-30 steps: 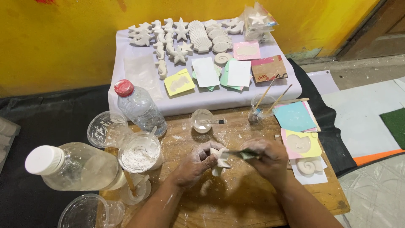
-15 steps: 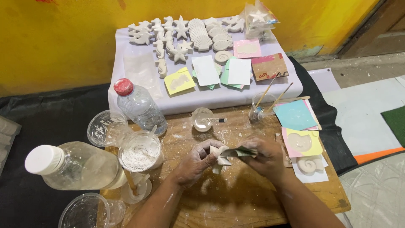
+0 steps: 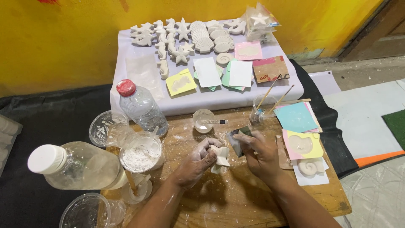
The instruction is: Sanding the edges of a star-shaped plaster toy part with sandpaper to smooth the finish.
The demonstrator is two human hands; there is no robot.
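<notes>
A yellow wall [image 3: 63, 46] backs a low work area seen from above. A pale lavender board [image 3: 139, 90] against the wall carries rows of white plaster casts [image 3: 190, 36], shaped as stars, shells and seahorses, plus coloured paper squares [image 3: 209, 71]. In front lies a dusty wooden board [image 3: 236, 202] over black cloth [image 3: 46, 114].

On the wooden board's left stand two clear bottles, one lying with a white cap [image 3: 78, 164], one upright with a red cap [image 3: 141, 107], beside a cup of white powder [image 3: 140, 153] and empty clear cups [image 3: 107, 128]. A glass with brush sticks [image 3: 263, 110] sits at the far edge. At the right, a shell cast [image 3: 309, 167] rests on paper.

At the centre, the left hand [image 3: 195, 162] curls its fingers around a small white cast [image 3: 221, 158], pinching it firmly. The cast juts from the grip toward the right hand, its long axis running roughly up and down in view. The right hand [image 3: 259, 152] pinches a dark scrap, probably sandpaper [image 3: 236, 141], held just above and right of the cast, touching or nearly touching it. Both hands are dusted white.
</notes>
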